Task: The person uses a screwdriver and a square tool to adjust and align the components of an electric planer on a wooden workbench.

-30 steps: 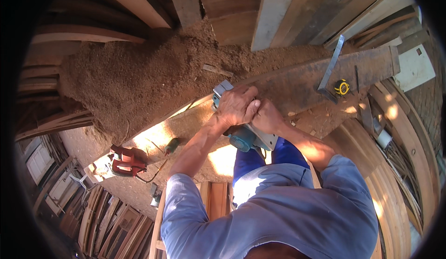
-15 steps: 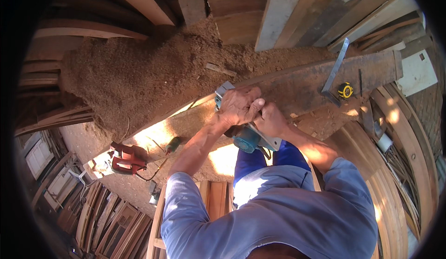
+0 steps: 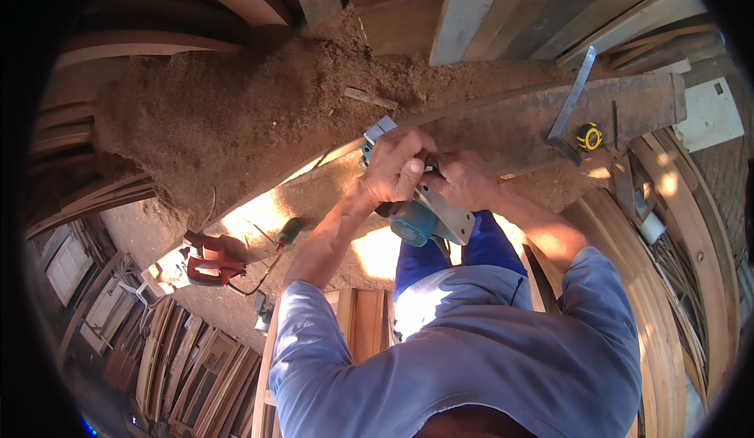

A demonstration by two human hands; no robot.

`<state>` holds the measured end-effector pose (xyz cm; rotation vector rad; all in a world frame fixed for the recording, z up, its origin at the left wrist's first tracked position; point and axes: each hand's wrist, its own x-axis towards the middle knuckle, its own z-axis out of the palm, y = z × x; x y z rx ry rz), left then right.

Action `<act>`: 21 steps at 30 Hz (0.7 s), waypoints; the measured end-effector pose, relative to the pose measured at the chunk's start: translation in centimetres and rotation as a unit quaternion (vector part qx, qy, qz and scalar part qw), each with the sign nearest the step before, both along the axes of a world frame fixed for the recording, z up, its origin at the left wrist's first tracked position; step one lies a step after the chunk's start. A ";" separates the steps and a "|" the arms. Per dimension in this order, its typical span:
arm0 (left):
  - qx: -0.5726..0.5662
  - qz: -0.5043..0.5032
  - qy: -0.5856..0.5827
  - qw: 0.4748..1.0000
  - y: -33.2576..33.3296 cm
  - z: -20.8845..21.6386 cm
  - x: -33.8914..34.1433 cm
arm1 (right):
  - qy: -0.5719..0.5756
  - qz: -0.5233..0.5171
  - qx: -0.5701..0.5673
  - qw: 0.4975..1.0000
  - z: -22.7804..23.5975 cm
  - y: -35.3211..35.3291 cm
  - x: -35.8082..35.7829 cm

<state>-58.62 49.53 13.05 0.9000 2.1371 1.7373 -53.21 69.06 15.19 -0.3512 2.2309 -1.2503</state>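
Both my hands are closed on a handheld power tool (image 3: 415, 224) with a round teal motor housing and a flat grey metal plate. My left hand (image 3: 395, 167) wraps over its upper front part, thumb toward the right. My right hand (image 3: 467, 180) grips beside it, its fingers curled and partly hidden. The tool sits by the near edge of a long dark wooden board (image 3: 503, 128), in front of my blue trousers. Whether it touches the board cannot be told, as my hands cover its underside.
On the board's right part lie a metal square (image 3: 572, 104) and a yellow-black tape measure (image 3: 589, 136). A red power tool (image 3: 214, 260) with a cord rests at left near a green-handled tool (image 3: 289, 232). Sawdust (image 3: 228, 131) heaps beyond the board; curved timbers (image 3: 679, 202) stand at right.
The tool has tilted or turned slightly, showing more of its plate. My left hand has shifted a little, and the right forearm has moved slightly outward. The view has also shifted a little.
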 end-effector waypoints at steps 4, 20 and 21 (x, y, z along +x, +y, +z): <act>0.068 0.216 -0.047 0.973 -1.2 0.4 1.7 | 0.063 0.096 0.018 0.993 0.4 0.7 -0.4; -0.379 0.120 -0.062 0.916 -1.4 2.5 5.5 | -0.026 -0.037 0.027 0.999 2.7 1.4 1.6; -0.391 0.094 -0.072 0.913 -1.2 3.1 4.7 | -0.052 -0.068 0.003 0.996 2.8 1.7 1.9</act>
